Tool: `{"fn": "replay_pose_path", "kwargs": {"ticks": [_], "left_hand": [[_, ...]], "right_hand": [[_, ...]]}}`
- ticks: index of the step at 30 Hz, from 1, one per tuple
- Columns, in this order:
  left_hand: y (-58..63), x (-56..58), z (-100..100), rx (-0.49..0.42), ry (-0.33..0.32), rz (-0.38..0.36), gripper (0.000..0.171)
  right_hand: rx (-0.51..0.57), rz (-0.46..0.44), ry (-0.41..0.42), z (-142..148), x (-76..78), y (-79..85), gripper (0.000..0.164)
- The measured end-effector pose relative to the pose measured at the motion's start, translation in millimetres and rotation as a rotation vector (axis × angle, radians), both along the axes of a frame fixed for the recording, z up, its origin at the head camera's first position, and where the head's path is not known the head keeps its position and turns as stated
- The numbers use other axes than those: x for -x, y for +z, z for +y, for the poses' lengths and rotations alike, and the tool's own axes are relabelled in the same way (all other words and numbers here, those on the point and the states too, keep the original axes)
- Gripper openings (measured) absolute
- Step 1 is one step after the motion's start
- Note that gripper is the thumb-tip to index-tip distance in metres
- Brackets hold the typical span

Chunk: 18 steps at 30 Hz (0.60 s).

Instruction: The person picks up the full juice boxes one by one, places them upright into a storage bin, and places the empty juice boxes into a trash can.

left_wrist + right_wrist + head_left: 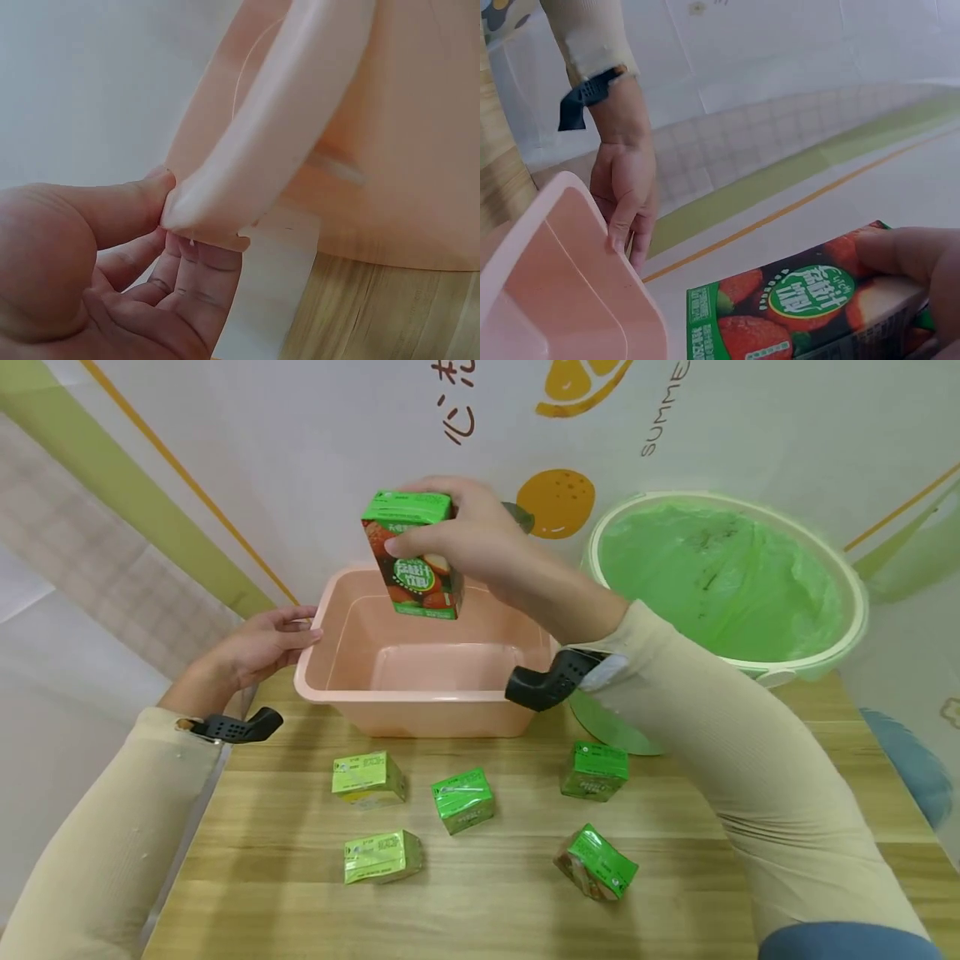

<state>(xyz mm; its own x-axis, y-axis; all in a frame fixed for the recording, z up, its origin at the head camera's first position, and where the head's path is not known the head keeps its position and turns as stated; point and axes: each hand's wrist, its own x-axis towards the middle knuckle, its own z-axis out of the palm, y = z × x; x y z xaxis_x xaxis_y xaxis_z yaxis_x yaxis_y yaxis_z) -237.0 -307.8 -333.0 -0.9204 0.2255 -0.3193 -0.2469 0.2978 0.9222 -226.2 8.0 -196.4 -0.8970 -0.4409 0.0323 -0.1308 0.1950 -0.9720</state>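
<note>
My right hand (480, 531) grips a green juice box (414, 560) with strawberry pictures, holding it tilted above the pink plastic basin (427, 697). In the right wrist view the thumb lies on the printed face of that juice box (780, 307). At the basin's left side, my left hand (266, 647) pinches the rim; the left wrist view shows the thumb on top and the fingers (206, 281) curled beneath the rim (247, 142). No boxes show inside the basin.
On the wooden table (495, 918) in front stand several small boxes: yellow-green ones (367, 777) at left, a green one (463, 800) in the middle, and green ones (595, 770) at right. A bin with a green liner (720, 577) stands to the basin's right.
</note>
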Motion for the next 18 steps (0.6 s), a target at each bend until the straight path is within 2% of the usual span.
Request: {"fn": "replay_pose_path", "kwargs": {"ticks": [7,11,18], "left_hand": [[0.0,-0.2,-0.2,0.031,-0.008,-0.007,0.067],[-1.4,1.0,-0.5,0.04,-0.006,-0.009,0.068],[1.8,1.1,2.2,0.052,0.003,-0.012,0.068]], "right_hand": [[-0.09,-0.023,0.017,-28.5,34.1,-15.1,0.045],[-0.084,-0.047,0.042,-38.3,53.6,-26.5,0.044],[-0.061,-0.091,0.09,-50.9,84.2,-64.4,0.046]]}}
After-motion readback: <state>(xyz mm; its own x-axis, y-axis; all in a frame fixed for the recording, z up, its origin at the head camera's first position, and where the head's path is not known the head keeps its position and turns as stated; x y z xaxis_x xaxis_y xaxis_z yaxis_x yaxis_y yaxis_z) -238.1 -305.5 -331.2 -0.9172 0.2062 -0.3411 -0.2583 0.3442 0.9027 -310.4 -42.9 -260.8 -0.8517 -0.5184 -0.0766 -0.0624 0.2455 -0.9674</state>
